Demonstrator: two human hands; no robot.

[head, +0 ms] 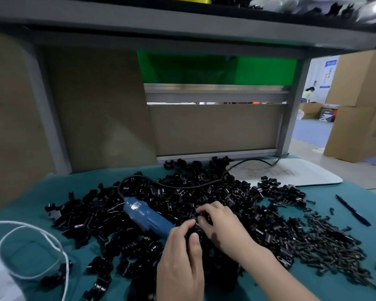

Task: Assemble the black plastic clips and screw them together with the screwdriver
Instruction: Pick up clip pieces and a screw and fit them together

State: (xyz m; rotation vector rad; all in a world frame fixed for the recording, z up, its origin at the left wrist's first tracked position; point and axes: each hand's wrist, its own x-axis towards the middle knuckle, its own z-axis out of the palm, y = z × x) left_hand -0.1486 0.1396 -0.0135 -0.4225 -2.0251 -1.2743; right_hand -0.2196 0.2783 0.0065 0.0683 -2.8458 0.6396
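Observation:
A wide heap of black plastic clips (pixel 182 198) covers the middle of the teal table mat (pixel 30 203). A blue electric screwdriver (pixel 146 217) lies on the heap, its black cord (pixel 182 186) looping back over the clips. Both hands meet just right of the screwdriver's tip. My left hand (pixel 180 261) grips a black clip piece (pixel 191 232) between thumb and fingers. My right hand (pixel 221 222) pinches a black clip (pixel 204 216) with curled fingertips, right against the left hand's piece. A pile of dark screws (pixel 326 242) lies to the right.
A black pen (pixel 353 210) lies at the far right of the mat. A white board (pixel 291 173) sits behind the heap. A white cord (pixel 30 248) loops at the near left. A grey shelf frame (pixel 289 118) and brown panels stand behind; cardboard boxes (pixel 360 109) are stacked to the right.

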